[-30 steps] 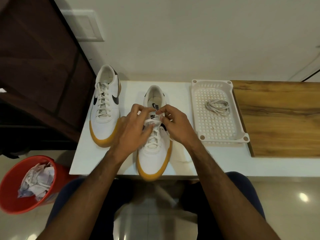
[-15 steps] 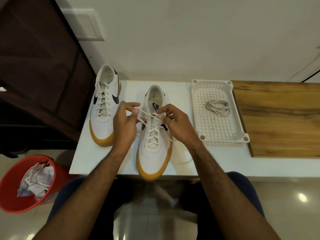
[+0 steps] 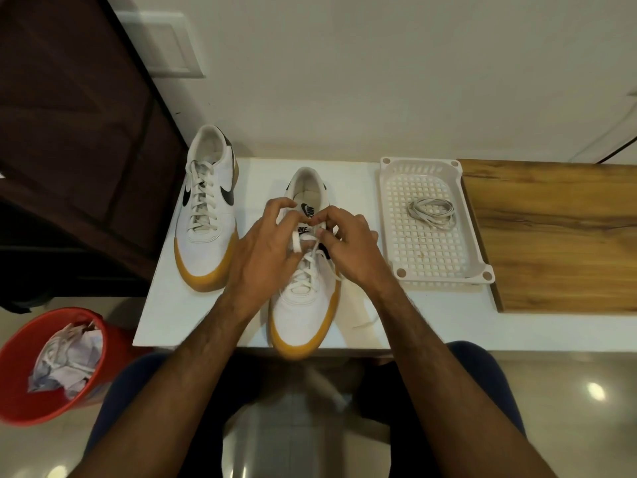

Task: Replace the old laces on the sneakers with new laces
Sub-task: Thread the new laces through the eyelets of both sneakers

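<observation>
My left hand (image 3: 267,251) sits over the tongue of the white leather sneaker with the gum-yellow sole (image 3: 303,305) that lies nearest me on the white counter (image 3: 431,322), toe pointing at my lap. Its fingers are curled, and a loop of the flat white lace (image 3: 297,240) is wrapped round one fingertip and pinched there. My right hand (image 3: 350,251) is just beside it on the other side of the tongue, fingers bent in tight, with thumb and forefinger nipping the lace near the top eyelets. The two hands almost touch above the black logo on the tongue. The lace criss-crosses down the shoe's front below my knuckles, and one loose end trails off to the right across the counter by my right forearm.

The second matching white sneaker (image 3: 208,215) stands to the left, fully laced, heel toward the wall, well apart from my hands. To the right, a white perforated plastic tray (image 3: 389,208) rests on the counter with a coiled bundle of greyish-white laces (image 3: 432,212) lying in it. Beyond the tray is a brown wooden board (image 3: 558,236). Down on the floor by my left knee stands a red plastic bin (image 3: 20,384) with crumpled white paper and what looks like lace inside.
</observation>
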A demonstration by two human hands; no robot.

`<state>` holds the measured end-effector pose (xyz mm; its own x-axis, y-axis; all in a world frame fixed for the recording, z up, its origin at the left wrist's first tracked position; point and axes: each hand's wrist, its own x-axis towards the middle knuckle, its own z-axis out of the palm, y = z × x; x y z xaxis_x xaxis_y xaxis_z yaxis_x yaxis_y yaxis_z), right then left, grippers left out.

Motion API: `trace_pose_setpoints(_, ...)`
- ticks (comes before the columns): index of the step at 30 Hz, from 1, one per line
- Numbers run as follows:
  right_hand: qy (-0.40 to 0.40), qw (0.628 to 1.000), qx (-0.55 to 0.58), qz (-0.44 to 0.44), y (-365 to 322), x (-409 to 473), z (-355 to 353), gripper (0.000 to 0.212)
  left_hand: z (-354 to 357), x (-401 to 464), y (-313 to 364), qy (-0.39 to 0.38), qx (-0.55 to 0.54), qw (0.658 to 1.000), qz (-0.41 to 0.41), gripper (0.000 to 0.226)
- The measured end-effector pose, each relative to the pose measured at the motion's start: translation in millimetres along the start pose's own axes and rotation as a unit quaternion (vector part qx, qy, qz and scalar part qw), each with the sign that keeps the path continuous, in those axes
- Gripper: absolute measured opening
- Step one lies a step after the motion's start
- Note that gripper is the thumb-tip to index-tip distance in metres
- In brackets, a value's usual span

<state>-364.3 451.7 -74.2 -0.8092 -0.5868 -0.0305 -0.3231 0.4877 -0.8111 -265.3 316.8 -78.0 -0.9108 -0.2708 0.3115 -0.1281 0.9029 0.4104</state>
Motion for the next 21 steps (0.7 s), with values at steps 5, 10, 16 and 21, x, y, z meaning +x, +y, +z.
trace_pose_setpoints(5,-0.007,1.000,-0.011,-0.004,-3,0,-1,0.018,-1,2,3,0.005,0.006,1.000,-0.019,0.040)
trace_pose_setpoints(10,-0.017,1.000,0.021,0.008,-5,1,3,0.017,7,6,7,0.002,0.062,0.997,-0.035,0.043)
trace_pose_setpoints(16,-0.028,0.999,0.040,0.021,0,4,3,0.019,8,2,13,-0.036,0.110,0.993,0.027,0.048)
trace_pose_setpoints(21,-0.009,0.999,0.023,0.033,1,3,-1,0.020,7,3,2,0.088,-0.091,0.990,-0.056,0.014)
